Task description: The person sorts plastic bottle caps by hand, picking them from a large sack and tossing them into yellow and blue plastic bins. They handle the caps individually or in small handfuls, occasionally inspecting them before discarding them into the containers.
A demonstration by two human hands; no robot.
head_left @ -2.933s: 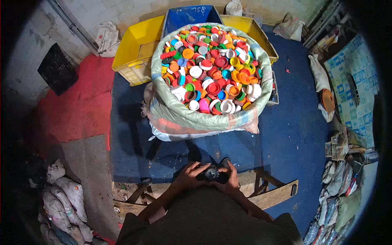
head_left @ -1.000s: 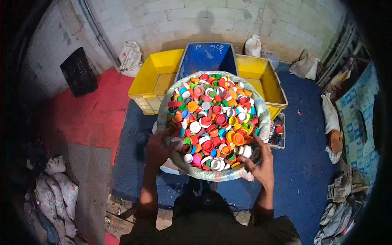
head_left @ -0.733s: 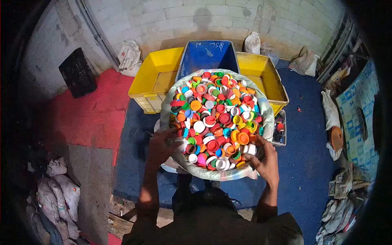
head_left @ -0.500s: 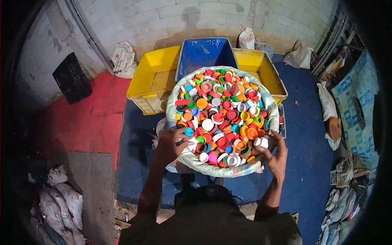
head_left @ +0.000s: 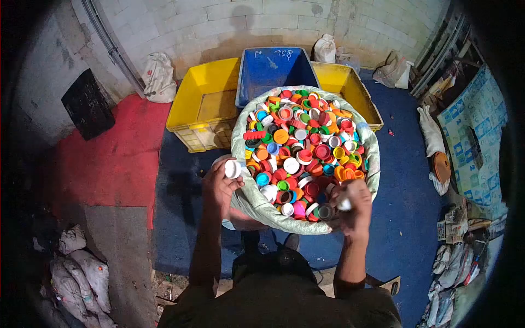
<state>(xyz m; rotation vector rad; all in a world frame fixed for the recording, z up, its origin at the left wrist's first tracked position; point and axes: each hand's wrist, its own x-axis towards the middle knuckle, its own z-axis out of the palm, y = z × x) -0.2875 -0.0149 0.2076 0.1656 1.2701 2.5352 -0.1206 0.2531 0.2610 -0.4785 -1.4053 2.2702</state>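
Note:
A large woven sack [head_left: 254, 198] with a rolled rim stands before me, heaped with plastic caps [head_left: 291, 164] in many colours. Just outside its left rim, my left hand [head_left: 221, 188] grips a white cap [head_left: 233, 169] between thumb and fingers. Over the caps at the lower right of the sack, my right hand [head_left: 355, 205] is closed around something white [head_left: 344, 204], blurred by motion; its exact shape is unclear.
Behind the sack stand a blue bin [head_left: 276, 68] and two yellow bins [head_left: 205, 93] [head_left: 355, 93]. White sacks [head_left: 159, 79] lean by the wall. Filled bags [head_left: 82, 273] lie at the lower left. Blue matting [head_left: 404, 164] covers the floor.
My left hand has moved left off the sack's rim and now shows a white cap. My right hand has moved left and down over the caps. The view has shifted slightly.

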